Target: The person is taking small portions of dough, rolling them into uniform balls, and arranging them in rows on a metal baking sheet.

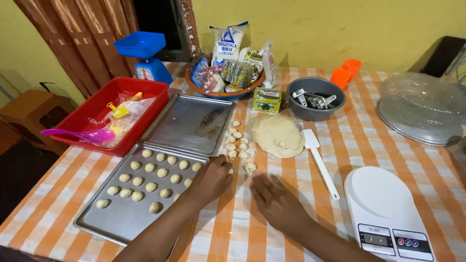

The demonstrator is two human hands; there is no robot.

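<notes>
Baking tray point(97, 221), dough balls point(145, 182) inside, touches my left hand point(211, 179), curled, grip unclear; right hand point(276, 201) flat, empty, cloth free around.

Walls: you're facing yellow walls point(315, 29).
Curtain: brown drapes point(77, 43) are hanging at the table's far-left corner.
Stool: wooden stool point(24, 109) is sitting left.

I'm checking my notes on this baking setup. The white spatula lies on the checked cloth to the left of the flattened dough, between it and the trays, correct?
Not quite. In the head view the white spatula does lie on the checked cloth, but to the right of the flattened dough, between it and the white digital scale. Small dough pieces sit between the dough and the trays.
</notes>
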